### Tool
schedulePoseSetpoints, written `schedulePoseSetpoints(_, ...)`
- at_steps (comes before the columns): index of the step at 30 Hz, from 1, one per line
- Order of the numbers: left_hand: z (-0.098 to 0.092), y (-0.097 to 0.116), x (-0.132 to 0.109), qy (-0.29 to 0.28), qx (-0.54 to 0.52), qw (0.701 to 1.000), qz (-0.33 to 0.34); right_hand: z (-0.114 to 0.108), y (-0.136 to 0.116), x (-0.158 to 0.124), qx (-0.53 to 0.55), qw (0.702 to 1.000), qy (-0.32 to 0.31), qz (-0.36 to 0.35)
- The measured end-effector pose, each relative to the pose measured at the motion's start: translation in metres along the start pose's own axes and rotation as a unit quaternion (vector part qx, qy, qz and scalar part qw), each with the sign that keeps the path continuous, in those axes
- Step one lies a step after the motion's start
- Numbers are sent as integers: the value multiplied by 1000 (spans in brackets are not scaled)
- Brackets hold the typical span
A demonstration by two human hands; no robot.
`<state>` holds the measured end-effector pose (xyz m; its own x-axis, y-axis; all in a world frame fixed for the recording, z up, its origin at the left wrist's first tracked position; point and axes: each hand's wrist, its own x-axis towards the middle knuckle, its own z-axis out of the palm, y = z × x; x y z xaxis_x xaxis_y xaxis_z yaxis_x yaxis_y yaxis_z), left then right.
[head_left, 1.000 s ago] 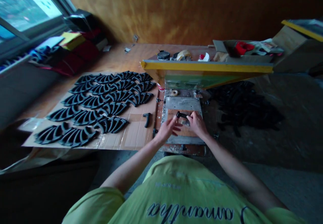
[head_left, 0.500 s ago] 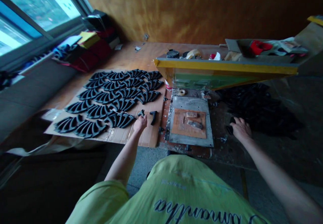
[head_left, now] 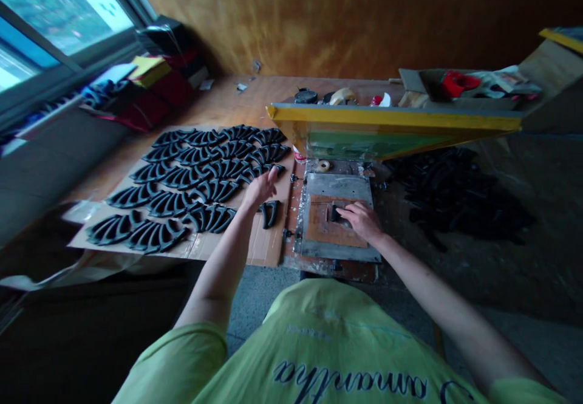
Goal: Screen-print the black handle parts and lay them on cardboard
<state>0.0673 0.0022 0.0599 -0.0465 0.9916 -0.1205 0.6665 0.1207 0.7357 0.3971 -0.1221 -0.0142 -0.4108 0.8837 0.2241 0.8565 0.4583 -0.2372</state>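
Observation:
My right hand [head_left: 362, 219] is over the printing base, fingers closed on a black curved handle-like piece [head_left: 336, 213] at the small blocks on the brown board [head_left: 316, 229]. The board lies on a grey metal plate [head_left: 337, 249]. My left hand [head_left: 260, 190] is raised above the right side of the cardboard sheet [head_left: 257, 249], its fingers apart and nothing seen in them. Rows of similar black curved pieces [head_left: 168, 234] cover the cardboard. A short pair of them [head_left: 269, 214] lies just below my left hand.
A yellow-edged screen frame [head_left: 392, 114] is tilted up behind the plate. To the right lies a dark heap of black pieces [head_left: 460, 197]. Tape rolls [head_left: 305, 96] and an open carton [head_left: 416, 88] stand at the back. Red boxes [head_left: 150, 97] sit by the window.
My right hand has moved left from the heap to the board with a black piece. My left hand has let go of its piece beside another on the cardboard and risen.

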Motion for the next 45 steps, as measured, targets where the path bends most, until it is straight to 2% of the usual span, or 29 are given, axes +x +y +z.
schedulePoseSetpoints(1, -2, 23, 4, -4, -42, 999, 30, 2, -6, 7, -16, 1000, -6, -11)
schedulePoseSetpoints(3, -5, 67, 6, 10, -214, 969, 121, 3, -14, 14, -45, 998, -24, -27)
schedulePoseSetpoints(5, -8, 101, -4, 14, -290, 943, 164, 0, -17, 13, -61, 996, -44, -38)
schedulePoseSetpoints(7, -11, 117, -23, 7, -306, 936, 173, -8, -14, 7, -54, 996, -58, -41)
schedulePoseSetpoints(8, -12, 117, -35, 2, -306, 937, 170, -15, -9, 3, -41, 997, -52, -25)
schedulePoseSetpoints(11, -4, 89, -73, -28, -307, 940, 145, -41, 19, -8, -12, 995, 21, 96)
schedulePoseSetpoints(13, 9, 56, -95, -67, -297, 947, 104, -61, 41, -7, -21, 980, 74, 182)
schedulePoseSetpoints(15, 30, 22, -110, -107, -288, 950, 49, -76, 54, 5, -28, 970, 107, 217)
schedulePoseSetpoints(18, 65, -19, -118, -134, -281, 950, -14, -84, 45, 40, -15, 977, 136, 166)
schedulePoseSetpoints(19, 75, -29, -118, -129, -266, 955, -25, -83, 36, 54, -14, 983, 128, 132)
schedulePoseSetpoints(21, 89, -43, -115, -114, -227, 966, -35, -75, 15, 75, -26, 994, 74, 77)
schedulePoseSetpoints(23, 97, -50, -112, -111, -207, 971, -37, -65, -4, 82, -36, 997, -2, 64)
schedulePoseSetpoints(25, 100, -54, -109, -114, -212, 970, -41, -55, -17, 72, -39, 996, -54, 61)
schedulePoseSetpoints(27, 101, -55, -108, -109, -220, 968, -52, -50, -24, 51, -38, 996, -69, 29)
schedulePoseSetpoints(30, 102, -55, -109, -91, -226, 968, -64, -54, -24, 22, -23, 993, -81, -77)
schedulePoseSetpoints(33, 103, -53, -111, -83, -228, 968, -66, -64, -19, 17, 10, 985, -108, -132)
schedulePoseSetpoints(35, 103, -52, -111, -80, -232, 967, -67, -66, -17, 25, 13, 988, -105, -115)
schedulePoseSetpoints(38, 103, -52, -112, -82, -242, 964, -74, -56, -21, 29, -19, 996, -45, -71)
schedulePoseSetpoints(40, 103, -53, -111, -93, -252, 961, -73, -46, -26, 21, -31, 997, -9, -76)
schedulePoseSetpoints(43, 103, -53, -111, -107, -261, 957, -66, -41, -30, 7, -9, 994, -16, -111)
schedulePoseSetpoints(45, 101, -50, -112, -107, -262, 957, -69, -46, -29, 12, 13, 996, -19, -92)
